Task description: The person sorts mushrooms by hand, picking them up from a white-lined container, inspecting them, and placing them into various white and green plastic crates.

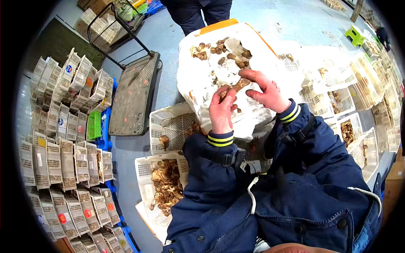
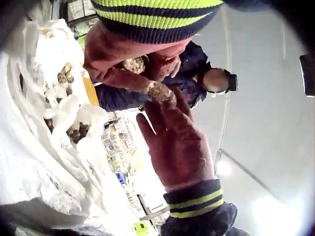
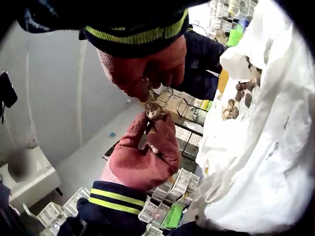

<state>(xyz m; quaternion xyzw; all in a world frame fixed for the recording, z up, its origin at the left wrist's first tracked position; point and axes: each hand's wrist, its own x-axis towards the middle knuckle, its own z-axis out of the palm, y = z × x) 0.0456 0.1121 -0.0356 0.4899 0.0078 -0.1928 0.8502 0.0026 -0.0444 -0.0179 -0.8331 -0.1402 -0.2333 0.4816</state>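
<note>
A brown, lumpy mushroom-like piece (image 1: 240, 84) (image 2: 160, 92) (image 3: 155, 110) is between the two hands, above a white-lined surface (image 1: 192, 78). My right hand (image 1: 268, 92) (image 2: 179, 152) (image 3: 145, 69) pinches it between thumb and fingertips. The curled fingers of my left hand (image 1: 222, 113) (image 2: 115, 56) (image 3: 145, 160) grip its other end. Another pale brown lump (image 2: 134, 64) shows within the left hand in the left wrist view. Small brown caps (image 1: 219, 46) (image 3: 231, 110) lie on the white lining beyond the hands. Fingers partly hide the held piece.
A white crate (image 1: 143, 177) of brown pieces stands at lower left, beside another crate (image 1: 158, 122). Stacked baskets (image 1: 67, 156) line the left, near a flat cart (image 1: 134, 97). More crates (image 1: 369, 147) stand at right. A person in dark trousers (image 1: 192, 14) stands across the surface.
</note>
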